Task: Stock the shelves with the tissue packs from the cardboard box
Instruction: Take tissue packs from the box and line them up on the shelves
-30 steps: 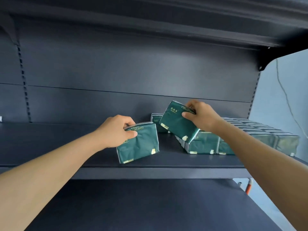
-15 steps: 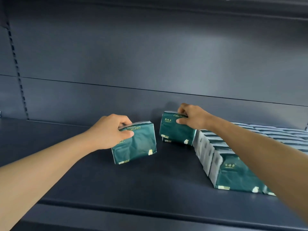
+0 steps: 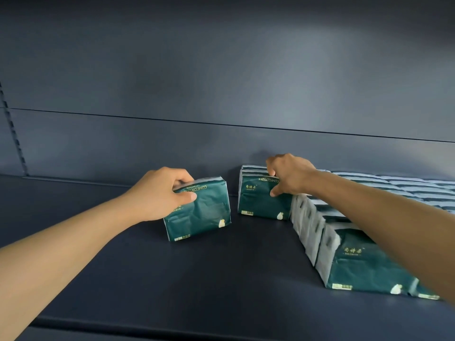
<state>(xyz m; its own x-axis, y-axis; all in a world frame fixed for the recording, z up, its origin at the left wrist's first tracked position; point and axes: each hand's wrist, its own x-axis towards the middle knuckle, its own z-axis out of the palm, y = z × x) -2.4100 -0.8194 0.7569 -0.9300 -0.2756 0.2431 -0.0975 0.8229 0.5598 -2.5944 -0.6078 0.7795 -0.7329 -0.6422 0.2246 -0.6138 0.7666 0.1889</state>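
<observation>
On the dark shelf: 2 hands, 2 green packs.
Left hand gripping tilted tissue pack; right hand pinching upright second pack against stocked rows.

Green tissue packs upright on dark shelf

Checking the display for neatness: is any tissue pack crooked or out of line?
One: the pack gripped by the left hand stands tilted and apart from the rows, not yet lined up. The right hand holds its pack upright at the back.
</observation>
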